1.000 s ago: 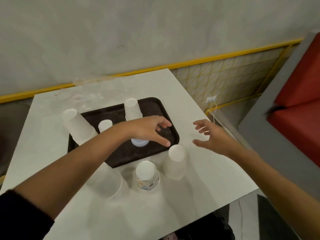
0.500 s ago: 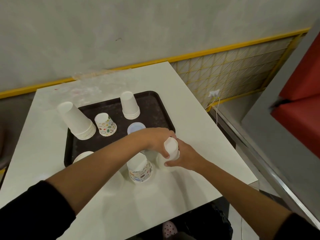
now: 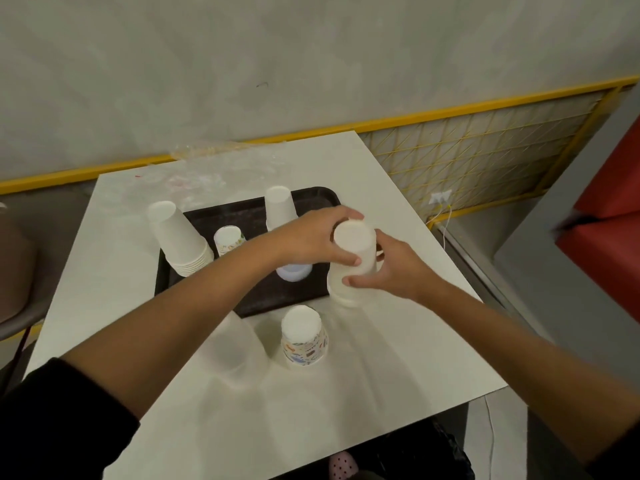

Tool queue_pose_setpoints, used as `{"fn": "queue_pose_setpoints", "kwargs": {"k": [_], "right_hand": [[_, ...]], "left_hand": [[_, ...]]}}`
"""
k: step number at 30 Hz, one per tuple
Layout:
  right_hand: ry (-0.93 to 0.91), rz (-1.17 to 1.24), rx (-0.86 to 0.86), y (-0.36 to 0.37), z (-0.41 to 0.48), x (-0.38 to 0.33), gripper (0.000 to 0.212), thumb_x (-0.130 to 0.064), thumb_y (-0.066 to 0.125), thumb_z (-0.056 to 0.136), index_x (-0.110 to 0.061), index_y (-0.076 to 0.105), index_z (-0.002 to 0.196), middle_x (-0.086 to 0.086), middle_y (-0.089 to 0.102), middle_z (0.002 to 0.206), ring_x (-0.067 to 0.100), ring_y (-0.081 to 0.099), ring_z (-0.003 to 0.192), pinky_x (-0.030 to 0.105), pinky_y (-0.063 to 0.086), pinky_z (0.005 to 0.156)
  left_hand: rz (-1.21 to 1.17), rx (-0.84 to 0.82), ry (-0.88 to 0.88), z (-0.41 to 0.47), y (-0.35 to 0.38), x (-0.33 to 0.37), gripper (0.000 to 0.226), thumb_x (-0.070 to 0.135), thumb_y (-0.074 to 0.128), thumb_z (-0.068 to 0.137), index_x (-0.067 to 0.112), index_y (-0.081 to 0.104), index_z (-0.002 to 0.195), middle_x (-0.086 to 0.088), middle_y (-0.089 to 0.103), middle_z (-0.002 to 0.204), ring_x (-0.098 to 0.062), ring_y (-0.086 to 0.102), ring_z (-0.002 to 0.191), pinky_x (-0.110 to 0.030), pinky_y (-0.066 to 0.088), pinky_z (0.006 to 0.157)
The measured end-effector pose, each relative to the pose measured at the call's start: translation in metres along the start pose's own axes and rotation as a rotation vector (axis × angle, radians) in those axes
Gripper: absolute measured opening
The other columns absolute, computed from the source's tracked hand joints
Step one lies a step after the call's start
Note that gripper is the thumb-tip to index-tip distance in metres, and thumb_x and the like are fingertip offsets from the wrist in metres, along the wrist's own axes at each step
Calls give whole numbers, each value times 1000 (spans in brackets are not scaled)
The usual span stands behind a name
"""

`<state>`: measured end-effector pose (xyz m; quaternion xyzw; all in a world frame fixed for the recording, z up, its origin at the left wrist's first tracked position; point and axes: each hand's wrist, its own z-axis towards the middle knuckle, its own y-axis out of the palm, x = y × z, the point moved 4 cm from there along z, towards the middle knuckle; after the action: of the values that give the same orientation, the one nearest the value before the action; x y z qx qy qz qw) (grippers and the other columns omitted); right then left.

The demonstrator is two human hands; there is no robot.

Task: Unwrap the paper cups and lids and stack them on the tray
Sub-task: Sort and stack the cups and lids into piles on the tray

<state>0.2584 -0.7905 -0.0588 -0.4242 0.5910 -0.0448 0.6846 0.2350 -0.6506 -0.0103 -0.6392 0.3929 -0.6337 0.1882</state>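
Showed a held stack (image 3: 356,271) of white cups, upside down, clasped by both hands at the near right corner of the tray (image 3: 277,296). Gripped its upper part with the left hand (image 3: 308,237): fingers curled over the far side of the top, thumb flat on the near face. Gripped its middle with the right hand (image 3: 394,271): thumb on the near face just below the left thumb, fingers wrapped round the far side and mostly hidden. Could not tell whether the lowest rim touched the table (image 3: 398,358) or hung just above it. Noted on the dark tray: a tall stack (image 3: 176,237) of white cups at the left edge, a printed cup (image 3: 227,239) just right of it, a far stack (image 3: 278,209) near the far edge, and a pale lid (image 3: 294,273) partly hidden under the left wrist; all cups upside down. Noted off the tray, on the table just near of its edge: a second printed cup (image 3: 304,337), upside down and apart from the held stack, and beside it, against the left forearm, a blurred pale cup (image 3: 235,348). Noted clear wrap (image 3: 204,150) at the table's far edge.
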Motion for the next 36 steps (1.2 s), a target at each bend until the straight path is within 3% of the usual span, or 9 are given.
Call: {"fn": "queue_pose_setpoints", "kwargs": {"k": [5, 11, 15, 19, 23, 27, 32, 36], "right_hand": [[-143, 15, 48, -9, 36, -62, 75, -35, 82, 64, -20, 46, 128, -6, 59, 116, 13, 56, 101, 29, 49, 84], [-271, 3, 29, 22, 79, -136, 78, -38, 81, 65, -20, 43, 131, -2, 58, 123, 14, 55, 107, 34, 49, 90], [-334, 29, -28, 57, 101, -178, 78, -36, 80, 67, -21, 41, 132, -3, 56, 124, 12, 52, 105, 28, 46, 86], [-346, 57, -71, 92, 123, -207, 80, -38, 81, 66, -21, 40, 133, -2, 56, 125, 14, 53, 109, 32, 48, 91], [-339, 67, -107, 122, 141, -221, 80, -36, 82, 64, -20, 42, 131, -3, 57, 122, 14, 53, 106, 28, 47, 87], [-314, 44, -150, 149, 158, -225, 82, -34, 82, 65, -18, 39, 134, 0, 55, 127, 17, 52, 112, 29, 46, 90], [-257, 5, -197, 173, 175, -220, 82, -33, 80, 69, -18, 36, 136, 2, 51, 133, 19, 50, 118, 32, 45, 94], [-202, -10, -238, 189, 183, -208, 81, -31, 79, 70, -18, 35, 136, 1, 51, 133, 19, 50, 118, 31, 45, 94]], "left_hand": [[-47, 201, -13, -19, -64, 1, 68, 26, 76, 74, 23, 42, 133, 11, 49, 118, -9, 51, 104, -24, 45, 89], [-59, 369, -49, -61, -134, -28, 65, 25, 77, 72, 24, 47, 130, 12, 50, 118, -7, 51, 103, -17, 45, 82], [-117, 472, -111, -94, -167, -62, 64, 23, 79, 69, 27, 50, 126, 14, 52, 115, -9, 53, 107, -25, 48, 89], [-215, 561, -167, -117, -189, -98, 65, 19, 80, 68, 27, 50, 125, 11, 54, 116, -12, 55, 110, -29, 49, 91], [-301, 590, -213, -131, -200, -132, 66, 15, 81, 68, 25, 52, 126, 8, 57, 119, -11, 57, 109, -24, 50, 88], [-350, 592, -252, -135, -204, -165, 64, 15, 82, 66, 26, 54, 123, 8, 58, 117, -12, 58, 109, -29, 49, 92], [-342, 570, -283, -129, -202, -198, 64, 18, 81, 67, 28, 52, 124, 11, 54, 115, -9, 54, 104, -18, 46, 82], [-353, 542, -316, -123, -195, -221, 64, 19, 81, 68, 26, 52, 124, 11, 52, 117, -11, 52, 105, -18, 46, 81]]}}
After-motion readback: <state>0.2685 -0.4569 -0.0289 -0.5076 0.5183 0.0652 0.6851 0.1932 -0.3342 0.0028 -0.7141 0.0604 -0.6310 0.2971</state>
